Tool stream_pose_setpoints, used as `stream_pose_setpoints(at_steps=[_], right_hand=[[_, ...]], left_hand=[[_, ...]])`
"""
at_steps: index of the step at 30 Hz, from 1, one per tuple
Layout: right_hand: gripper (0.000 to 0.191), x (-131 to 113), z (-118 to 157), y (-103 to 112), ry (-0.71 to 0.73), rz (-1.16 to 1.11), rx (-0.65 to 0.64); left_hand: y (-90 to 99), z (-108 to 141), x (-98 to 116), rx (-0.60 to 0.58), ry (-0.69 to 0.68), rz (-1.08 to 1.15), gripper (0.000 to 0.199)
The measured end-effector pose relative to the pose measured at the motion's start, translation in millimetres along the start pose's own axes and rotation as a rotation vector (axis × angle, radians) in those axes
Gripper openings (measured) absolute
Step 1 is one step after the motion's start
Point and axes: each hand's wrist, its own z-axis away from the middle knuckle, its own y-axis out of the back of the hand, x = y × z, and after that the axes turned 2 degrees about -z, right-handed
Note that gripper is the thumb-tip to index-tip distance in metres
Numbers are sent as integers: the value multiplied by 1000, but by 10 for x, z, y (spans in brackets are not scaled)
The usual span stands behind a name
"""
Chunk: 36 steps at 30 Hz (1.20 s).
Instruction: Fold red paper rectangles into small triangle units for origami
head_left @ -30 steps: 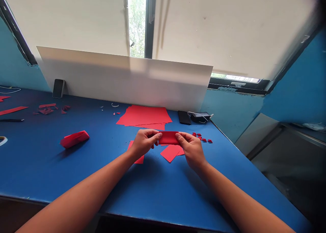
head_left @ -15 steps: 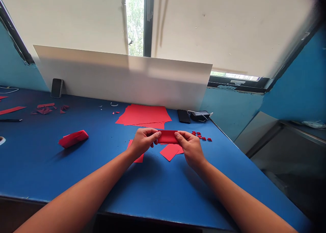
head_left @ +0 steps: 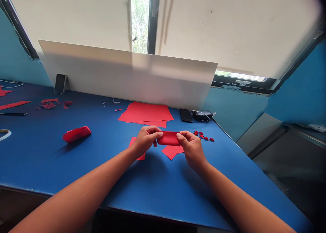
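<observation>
Between my two hands a small red paper rectangle (head_left: 169,138) is held up above the table, its long sides running left to right. My left hand (head_left: 147,139) pinches its left end between thumb and fingers. At the other end my right hand (head_left: 191,145) grips it the same way, thumb on the near face. Under my hands lie a red paper square (head_left: 171,152) on the right and another red paper piece (head_left: 141,157), partly covered by my left hand. Several tiny folded red pieces (head_left: 201,136) are just beyond my right hand.
A stack of red sheets (head_left: 147,112) lies at the back of the blue table (head_left: 152,192). A folded red paper shape (head_left: 76,134) sits to the left, near a tape roll (head_left: 5,134). A phone (head_left: 60,83) leans against the white board (head_left: 122,73); a black phone (head_left: 186,115) lies back right.
The whole view has shifted slightly, with the scene moving right. Both hands keep their hold on the red paper, whose lower edge now tips a little more into sight.
</observation>
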Motion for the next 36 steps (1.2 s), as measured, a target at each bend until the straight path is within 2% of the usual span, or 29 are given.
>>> stream_pose_setpoints(at_steps=[5, 13, 17, 22, 25, 28, 31, 34, 36], right_hand=[[16, 87, -31, 53, -3, -31, -118], [17, 10, 6, 39, 9, 135, -248], [15, -35, 33, 37, 83, 256, -334], [12, -109, 30, 86, 242, 497, -443], [11, -154, 26, 96, 328, 555, -398], [12, -175, 39, 67, 370, 504, -261], [15, -161, 71, 5, 352, 421, -127], [17, -128, 111, -68, 313, 342, -66], [18, -111, 136, -110, 279, 294, -37]], left_hand=[[36, 2, 61, -48, -32, -34, 12], [23, 29, 90, -163, -53, -112, 11], [10, 46, 114, -201, -62, -210, 11], [16, 44, 121, -283, -112, -320, 10], [16, 52, 135, -296, -94, -326, 14], [-6, 70, 156, -264, -54, -270, 20], [-55, 84, 136, -203, -31, -157, 27], [-117, 87, 75, -140, 4, -14, 30], [-154, 89, 38, -148, 35, 81, 30]])
